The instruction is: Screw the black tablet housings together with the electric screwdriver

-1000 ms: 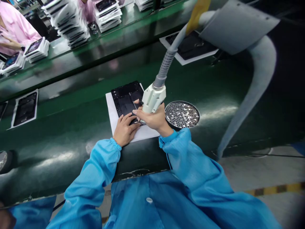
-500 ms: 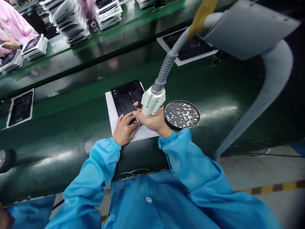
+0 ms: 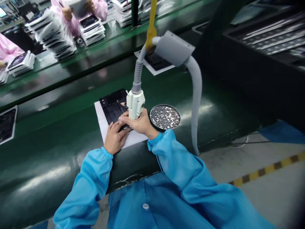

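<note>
Light glints off the green belt (image 3: pixel 59 127) that runs across in front of you, dark and shiny. On it, close to your chest, lies a white sheet (image 3: pixel 101 119), and on the sheet lies a black panel (image 3: pixel 111 106).

Your left hand (image 3: pixel 114 139) rests on the near end of the panel, fingers loose and flat, gripping nothing. Your right hand (image 3: pixel 141 122) is wrapped tight round the white driver (image 3: pixel 135 103), which stands upright over the panel's right side. Your fingers hide its tip, so it may be touching the panel, but you cannot tell.

A grey hose (image 3: pixel 137 68) goes up from the driver to a grey box (image 3: pixel 173 49) hanging by a yellow strap (image 3: pixel 152 22). Just right of your right hand sits a round dish (image 3: pixel 166 128) full of small silver screws (image 3: pixel 165 116).

Two more panels lie on the belt, one behind the hose (image 3: pixel 155 59) and one far left (image 3: pixel 6 124). Beyond the belt, a bench holds white stacks (image 3: pixel 56 39), and people in pink coats (image 3: pixel 98 8) work there. To your right is grey floor (image 3: pixel 262 200) with a yellow and black stripe (image 3: pixel 267 168).
</note>
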Motion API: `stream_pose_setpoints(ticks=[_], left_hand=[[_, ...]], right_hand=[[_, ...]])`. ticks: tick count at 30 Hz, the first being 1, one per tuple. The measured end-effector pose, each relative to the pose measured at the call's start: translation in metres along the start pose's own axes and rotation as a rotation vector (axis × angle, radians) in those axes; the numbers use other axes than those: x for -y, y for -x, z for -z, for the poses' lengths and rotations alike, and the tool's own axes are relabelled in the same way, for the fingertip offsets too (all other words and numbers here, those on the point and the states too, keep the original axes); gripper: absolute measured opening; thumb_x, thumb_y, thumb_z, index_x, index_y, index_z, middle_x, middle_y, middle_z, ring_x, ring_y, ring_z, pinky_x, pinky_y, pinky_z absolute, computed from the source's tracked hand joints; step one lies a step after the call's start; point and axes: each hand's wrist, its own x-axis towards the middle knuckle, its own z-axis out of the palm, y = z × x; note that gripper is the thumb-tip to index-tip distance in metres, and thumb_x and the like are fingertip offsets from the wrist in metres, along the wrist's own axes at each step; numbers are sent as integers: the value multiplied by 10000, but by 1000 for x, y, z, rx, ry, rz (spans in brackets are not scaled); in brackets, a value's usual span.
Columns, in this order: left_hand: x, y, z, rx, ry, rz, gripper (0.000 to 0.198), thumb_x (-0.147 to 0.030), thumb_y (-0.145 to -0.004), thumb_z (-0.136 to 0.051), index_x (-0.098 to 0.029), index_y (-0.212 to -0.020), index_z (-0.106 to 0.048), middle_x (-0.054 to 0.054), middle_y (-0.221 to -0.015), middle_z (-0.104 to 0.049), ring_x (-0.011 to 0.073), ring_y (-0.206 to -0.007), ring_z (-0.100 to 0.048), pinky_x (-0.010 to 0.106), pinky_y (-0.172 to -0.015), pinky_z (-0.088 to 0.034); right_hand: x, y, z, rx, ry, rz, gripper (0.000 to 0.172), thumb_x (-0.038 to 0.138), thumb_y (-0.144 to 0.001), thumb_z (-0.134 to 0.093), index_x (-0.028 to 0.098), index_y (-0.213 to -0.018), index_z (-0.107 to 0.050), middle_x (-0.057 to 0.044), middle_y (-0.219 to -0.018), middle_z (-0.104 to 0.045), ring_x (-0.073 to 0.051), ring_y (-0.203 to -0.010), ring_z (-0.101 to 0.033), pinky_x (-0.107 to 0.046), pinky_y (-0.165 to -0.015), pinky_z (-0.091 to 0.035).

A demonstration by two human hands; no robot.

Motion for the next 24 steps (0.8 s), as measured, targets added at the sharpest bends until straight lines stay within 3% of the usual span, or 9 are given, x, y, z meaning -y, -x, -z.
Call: stream_pose_setpoints(ticks=[5, 8, 11, 24], left_hand=[[1, 2, -1, -41, -18, 31, 251, -317, -910, -560, -209, -1094, -692, 121, -1246, -625, 297, -1263, -495, 556, -1082, -331], [0, 3, -1, -42, -21, 61, 236, -323, -895, -583, -214, -1068, -700, 121, -1254, -618, 306, -1275, -485, 564, -1085, -321], [0, 3, 0, -57, -5, 48, 205, -317, -884, -600, -214, -1024, -709, 109, -1191, -647, 300, -1264, -498, 558, -1088, -318], [0, 7, 3, -57, -9, 17, 211, -316, -897, -572, -195, -1025, -688, 114, -1169, -655, 284, -1245, -520, 535, -1082, -330]], right_hand=[[15, -8, 35, -217, 51, 88, 262, 291, -651, -778, 207, -858, -641, 64, -510, -597, -125, -436, -561, -297, -512, -520], [14, -14, 60, -347, 74, 141, 232, 257, -638, -767, 215, -807, -614, 74, -487, -568, -121, -408, -534, -301, -481, -498], [9, -17, 75, -394, 122, 150, 199, 236, -644, -741, 218, -785, -601, 79, -452, -539, -132, -426, -543, -318, -504, -513], [7, -16, 67, -350, 105, 61, 261, 253, -608, -767, 191, -804, -605, 72, -500, -561, -104, -404, -509, -278, -445, -451]])
